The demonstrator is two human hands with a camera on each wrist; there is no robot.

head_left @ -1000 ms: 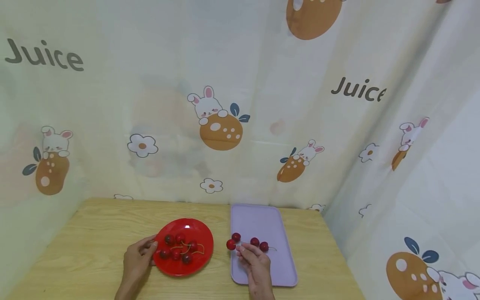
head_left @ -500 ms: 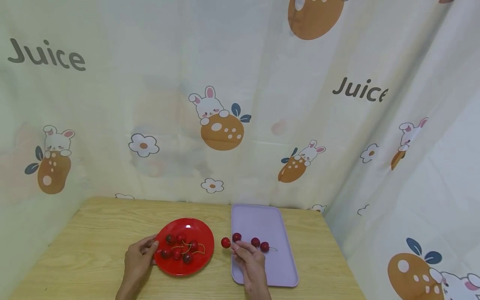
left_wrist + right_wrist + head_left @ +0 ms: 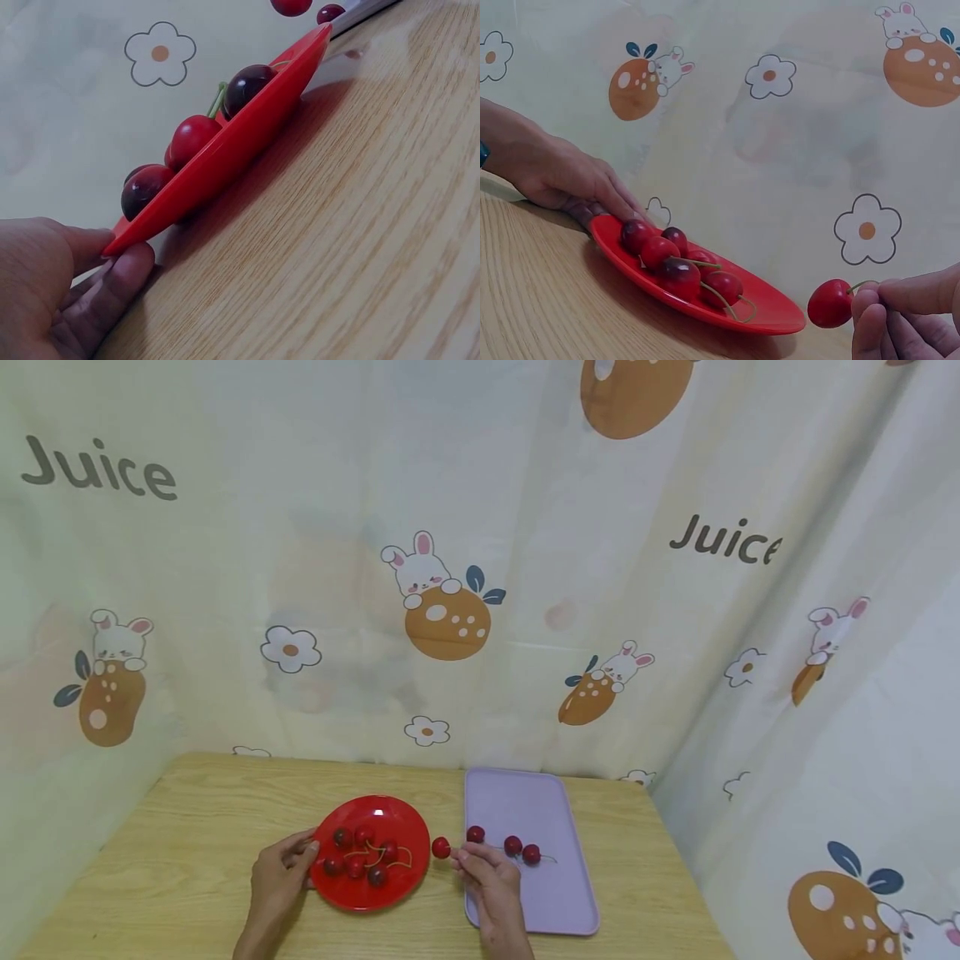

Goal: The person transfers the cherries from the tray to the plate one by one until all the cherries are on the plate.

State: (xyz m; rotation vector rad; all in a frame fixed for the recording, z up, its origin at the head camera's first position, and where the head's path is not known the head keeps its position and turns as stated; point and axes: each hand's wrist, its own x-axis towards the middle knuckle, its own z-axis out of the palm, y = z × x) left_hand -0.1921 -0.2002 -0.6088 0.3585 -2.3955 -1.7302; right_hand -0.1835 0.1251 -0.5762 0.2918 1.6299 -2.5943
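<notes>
My left hand (image 3: 279, 878) pinches the near-left rim of a red plate (image 3: 408, 881), thumb on top and fingers beneath, as the left wrist view shows. Several dark and bright red cherries (image 3: 679, 277), some with green stems, lie in the plate. Between thumb and fingertips my right hand (image 3: 491, 889) pinches a cherry by its stem. That bright red cherry (image 3: 830, 304) hangs in the air just right of the plate's rim. Behind the right hand, three more cherries (image 3: 512, 845) rest on a lilac tray (image 3: 517, 793).
A wooden table (image 3: 202, 827) carries the plate and the tray side by side. Along its back and right stands a pale curtain (image 3: 330, 568) printed with rabbits, fruit and flowers.
My right hand has moved left with the cherry, from over the lilac tray to beside the red plate's rim. The left hand keeps its hold on the plate.
</notes>
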